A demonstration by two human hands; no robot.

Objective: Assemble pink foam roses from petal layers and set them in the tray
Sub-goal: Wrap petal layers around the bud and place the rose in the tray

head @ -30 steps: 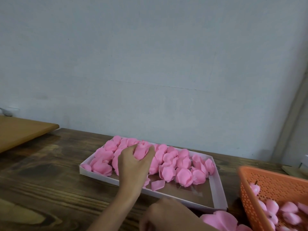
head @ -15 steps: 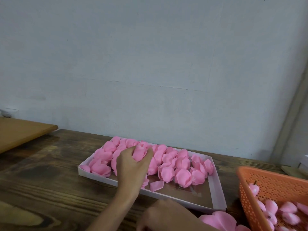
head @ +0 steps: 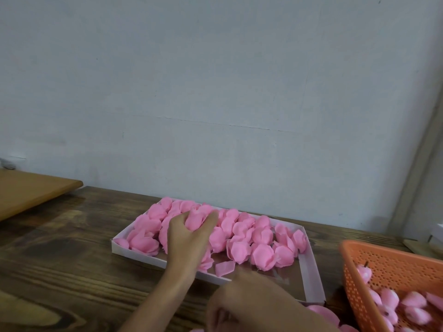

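A pale grey-blue plaster wall [head: 215, 92] fills most of the view, flatly and evenly lit, with a thin hairline crack [head: 215, 124] running across it. Against its foot stands a dark-stained wooden table [head: 60, 259] with heavy grain. A lighter tan wooden board [head: 31, 190] juts in from the left, and a pale vertical trim [head: 422, 164] leans up the right edge.

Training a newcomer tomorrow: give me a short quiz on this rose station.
1. True or false: the person's left grip holds a pink foam rose inside the shallow white cardboard tray.
2. The orange perforated plastic basket stands: A) left of the tray, B) right of it, C) inside it.
3. What lies flat on the tray's bare floor?
Key: 1 true; 2 B; 3 a loose pink foam petal.
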